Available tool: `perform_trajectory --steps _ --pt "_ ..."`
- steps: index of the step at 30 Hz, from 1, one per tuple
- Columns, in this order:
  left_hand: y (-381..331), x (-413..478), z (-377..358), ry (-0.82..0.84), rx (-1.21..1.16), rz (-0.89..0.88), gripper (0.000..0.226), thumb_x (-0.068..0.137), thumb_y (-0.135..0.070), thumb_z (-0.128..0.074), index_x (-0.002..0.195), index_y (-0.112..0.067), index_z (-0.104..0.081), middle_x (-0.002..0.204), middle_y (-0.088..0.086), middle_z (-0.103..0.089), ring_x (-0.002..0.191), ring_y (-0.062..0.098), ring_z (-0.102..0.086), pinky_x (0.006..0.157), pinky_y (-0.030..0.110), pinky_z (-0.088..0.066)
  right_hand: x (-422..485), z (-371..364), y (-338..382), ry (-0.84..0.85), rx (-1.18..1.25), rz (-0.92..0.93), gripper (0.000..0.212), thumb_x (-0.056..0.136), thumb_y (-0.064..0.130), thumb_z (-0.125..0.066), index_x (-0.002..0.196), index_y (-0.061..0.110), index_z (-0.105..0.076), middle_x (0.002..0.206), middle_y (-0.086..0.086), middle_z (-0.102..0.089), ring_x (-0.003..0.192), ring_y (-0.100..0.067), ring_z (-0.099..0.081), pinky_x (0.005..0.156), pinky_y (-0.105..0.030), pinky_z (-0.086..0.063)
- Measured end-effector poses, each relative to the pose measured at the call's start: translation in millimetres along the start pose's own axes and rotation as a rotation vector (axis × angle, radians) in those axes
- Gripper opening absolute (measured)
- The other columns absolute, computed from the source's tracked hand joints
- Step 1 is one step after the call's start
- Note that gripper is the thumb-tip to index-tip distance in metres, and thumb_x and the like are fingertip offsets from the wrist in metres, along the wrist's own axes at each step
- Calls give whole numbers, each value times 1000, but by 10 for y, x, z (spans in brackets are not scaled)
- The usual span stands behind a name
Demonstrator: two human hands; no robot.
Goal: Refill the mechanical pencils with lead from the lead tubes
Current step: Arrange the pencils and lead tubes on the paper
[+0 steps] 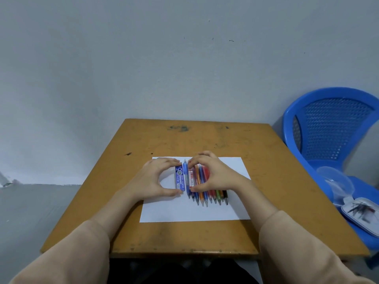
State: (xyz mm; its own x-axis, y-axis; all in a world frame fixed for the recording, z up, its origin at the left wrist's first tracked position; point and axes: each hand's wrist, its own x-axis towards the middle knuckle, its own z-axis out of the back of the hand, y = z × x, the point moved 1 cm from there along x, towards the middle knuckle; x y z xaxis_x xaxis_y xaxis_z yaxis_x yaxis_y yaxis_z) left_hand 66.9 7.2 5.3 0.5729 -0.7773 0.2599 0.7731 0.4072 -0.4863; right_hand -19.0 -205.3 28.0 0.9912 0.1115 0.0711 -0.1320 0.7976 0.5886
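A blue lead tube (180, 178) marked "PENCIL LEAD" lies lengthwise on a white sheet of paper (194, 213). My left hand (155, 179) pinches it end to end, fingertips at its far end and thumb at its near end. A blue mechanical pencil (185, 171) lies just right of the tube. A red and white lead tube (191, 178) comes after it, pinched the same way by my right hand (215, 175). That hand arches over a row of several coloured mechanical pencils (213, 196), whose tips point toward me.
The paper lies on a small worn wooden table (184, 140) against a grey wall. At the right stands a blue plastic chair (328, 128), with a clear lid (336, 181) and a white tray of loose dark bits (361, 212) on its seat.
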Motion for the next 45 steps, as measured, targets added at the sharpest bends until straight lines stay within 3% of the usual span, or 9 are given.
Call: perform_trajectory --steps 5,11,19,23,26,31,36,41,45 --pt "-329 216 -48 40 -13 -71 87 61 -75 -60 136 -33 -46 140 -21 -41 124 -12 -27 105 24 -21 -351 166 -252 -10 47 -103 60 64 37 -85 116 32 -56 130 16 -46 131 0 -19 104 -23 -28" --pt "-635 478 -330 80 27 -156 86 63 -74 -63 135 -29 -49 140 -14 -45 129 0 -34 109 30 -24 -610 276 -513 -84 64 -148 57 64 29 -87 112 33 -56 123 20 -51 124 3 -27 96 -11 -25" --pt "-832 648 -628 122 8 -164 81 64 -71 -62 133 -28 -52 136 -11 -48 127 2 -36 106 28 -22 -720 310 -717 -113 102 -192 61 61 23 -87 112 37 -55 131 14 -47 126 2 -35 103 -18 -28" --pt "-826 712 -711 148 10 -153 86 61 -78 -55 132 -30 -51 135 -13 -48 126 2 -37 107 32 -25 -749 328 -767 -95 222 -244 61 53 31 -85 107 36 -58 134 13 -47 126 1 -42 107 -26 -34" --pt "-816 720 -735 165 59 -154 85 62 -76 -57 134 -29 -50 137 -10 -48 129 5 -36 108 33 -22 -753 332 -789 -80 232 -254 59 60 20 -87 108 36 -57 135 11 -47 126 0 -43 106 -22 -33" --pt "-756 699 -766 171 74 -157 88 63 -81 -46 136 -31 -47 138 -12 -48 131 4 -32 109 33 -20 -756 320 -787 -77 223 -265 59 63 21 -87 114 30 -59 136 14 -46 125 4 -41 101 -14 -30" --pt "-659 668 -728 190 138 -181 82 68 -79 -44 137 -33 -47 140 -11 -44 132 5 -30 109 32 -18 -739 334 -724 -54 165 -256 58 64 28 -87 115 32 -59 135 17 -47 127 2 -38 106 -24 -29" --pt "-541 595 -630 212 177 -190 79 72 -80 -40 138 -36 -44 137 -13 -43 131 4 -29 107 32 -19 -705 326 -647 -16 55 -255 57 66 35 -84 116 38 -56 135 22 -45 127 0 -30 101 -25 -27" --pt "-473 522 -549 215 162 -183 76 73 -79 -42 136 -38 -45 137 -15 -43 131 4 -30 107 33 -20 -640 265 -563 16 28 -252 60 66 37 -83 119 37 -54 136 22 -43 129 -1 -24 108 -31 -26"
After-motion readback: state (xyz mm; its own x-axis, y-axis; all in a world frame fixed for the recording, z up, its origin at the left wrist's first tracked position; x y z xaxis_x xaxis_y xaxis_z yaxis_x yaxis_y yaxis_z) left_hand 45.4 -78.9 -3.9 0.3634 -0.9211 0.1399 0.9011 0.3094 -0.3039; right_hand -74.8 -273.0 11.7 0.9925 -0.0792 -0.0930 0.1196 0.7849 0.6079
